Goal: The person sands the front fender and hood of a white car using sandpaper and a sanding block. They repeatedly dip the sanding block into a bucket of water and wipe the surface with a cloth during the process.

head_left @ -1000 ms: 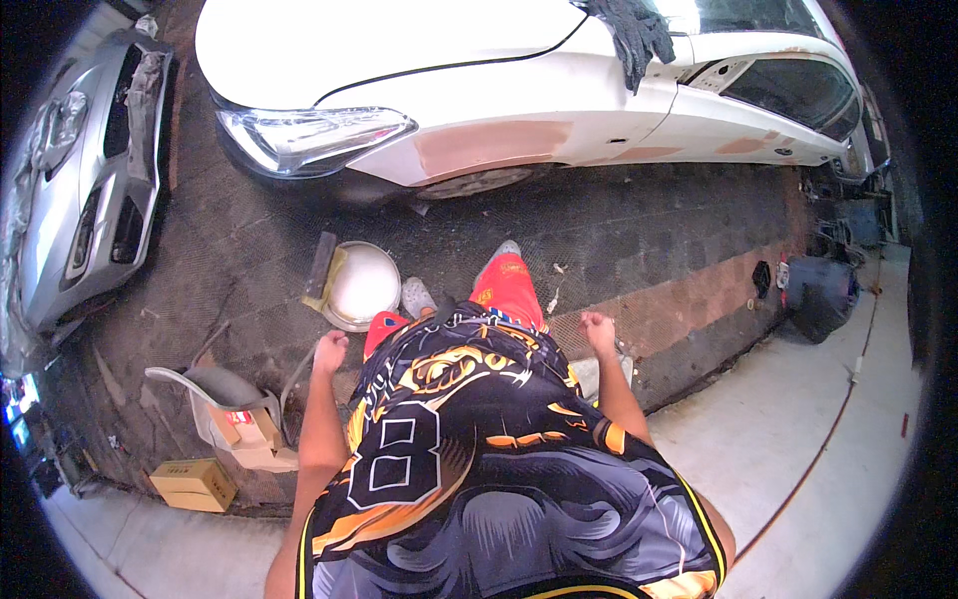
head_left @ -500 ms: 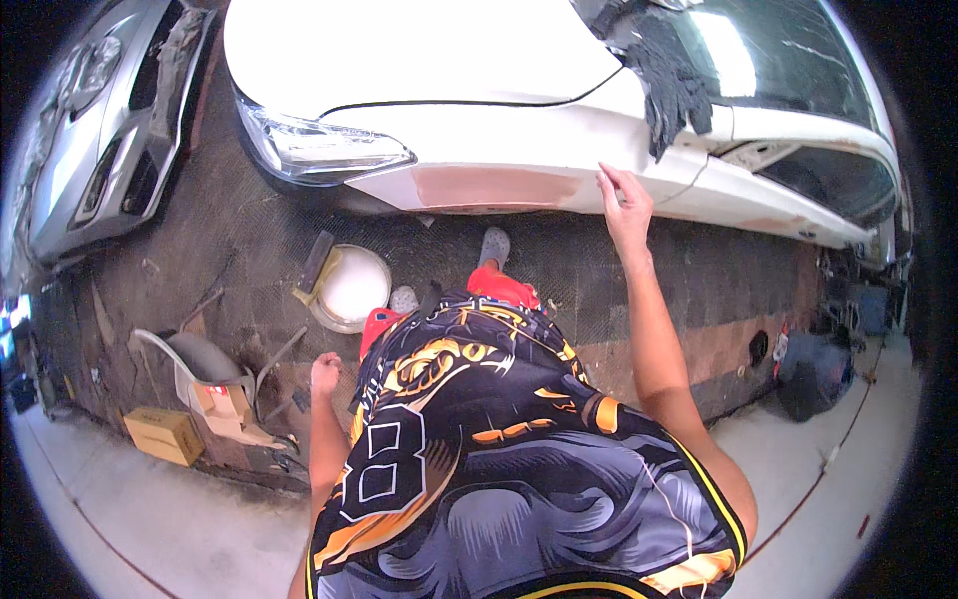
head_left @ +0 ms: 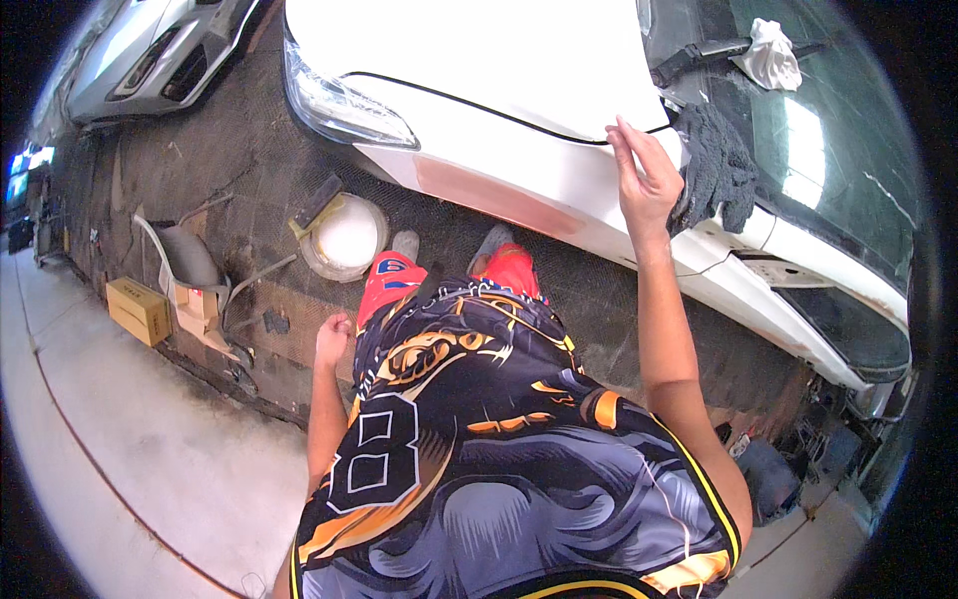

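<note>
A white car fills the upper right, with a dull reddish-brown patch [head_left: 499, 198] on its front fender. My right hand [head_left: 651, 185] reaches over the fender near the hood's rear corner. Its fingers stretch forward with thumb and forefinger slightly apart, and nothing shows between them. Just right of this hand, a dark grey crumpled cloth [head_left: 718, 170] lies at the windshield's base. A white crumpled cloth [head_left: 771, 56] rests by the wiper [head_left: 704, 57]. Down by my side, my left hand [head_left: 334, 337] hangs with curled fingers and no visible object, close to my shorts.
On the dark textured floor stands a white-topped round bucket [head_left: 347, 235] with a dark flat tool [head_left: 317, 200] at its rim. Left of it are a grey chair [head_left: 188, 265] lying tipped and a cardboard box [head_left: 138, 311]. A silver car front [head_left: 165, 65] stands upper left.
My view has turned, so the white car now slants down to the right. My right hand has gone up beside the dark cloth. The white cloth and wiper have come into view.
</note>
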Available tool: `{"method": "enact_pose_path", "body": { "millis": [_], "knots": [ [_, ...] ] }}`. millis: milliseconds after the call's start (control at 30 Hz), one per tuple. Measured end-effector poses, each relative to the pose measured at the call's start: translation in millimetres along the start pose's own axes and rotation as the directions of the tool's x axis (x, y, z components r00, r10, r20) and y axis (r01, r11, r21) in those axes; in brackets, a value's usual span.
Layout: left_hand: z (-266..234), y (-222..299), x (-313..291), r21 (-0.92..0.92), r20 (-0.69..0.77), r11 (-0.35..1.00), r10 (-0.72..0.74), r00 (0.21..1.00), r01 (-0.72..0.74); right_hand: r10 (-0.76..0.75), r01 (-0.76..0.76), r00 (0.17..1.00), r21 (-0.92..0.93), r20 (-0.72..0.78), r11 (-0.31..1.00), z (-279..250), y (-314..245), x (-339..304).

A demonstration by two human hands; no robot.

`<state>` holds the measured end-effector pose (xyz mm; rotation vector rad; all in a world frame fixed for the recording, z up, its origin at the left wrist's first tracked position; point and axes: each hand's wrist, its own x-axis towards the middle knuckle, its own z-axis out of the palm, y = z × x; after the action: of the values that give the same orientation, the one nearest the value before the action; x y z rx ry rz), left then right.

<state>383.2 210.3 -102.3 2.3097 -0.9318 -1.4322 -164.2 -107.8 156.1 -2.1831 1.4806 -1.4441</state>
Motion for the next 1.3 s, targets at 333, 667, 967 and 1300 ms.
{"method": "enact_pose_path", "body": {
  "millis": [333,667,967,1300],
  "knots": [
    [-50,-9,31,0.099,-0.051,0.988,-0.112,0.992,0.116,0.26,-0.253,0.956,0.064,-0.134,0.965,-5,-1,-22],
    [-42,30,76,0.077,-0.054,0.994,0.087,0.995,-0.083,0.233,-0.238,0.963,-0.017,-0.132,0.971,10,-22,-19],
    [-42,-37,83,0.068,-0.018,0.996,-0.053,0.998,0.054,0.187,-0.194,0.979,-0.084,-0.079,0.977,22,-35,-10],
    [-39,-20,82,0.061,-0.002,0.998,-0.02,1.0,0.021,0.203,-0.208,0.977,-0.102,-0.057,0.973,33,-45,0]
  ]
}}
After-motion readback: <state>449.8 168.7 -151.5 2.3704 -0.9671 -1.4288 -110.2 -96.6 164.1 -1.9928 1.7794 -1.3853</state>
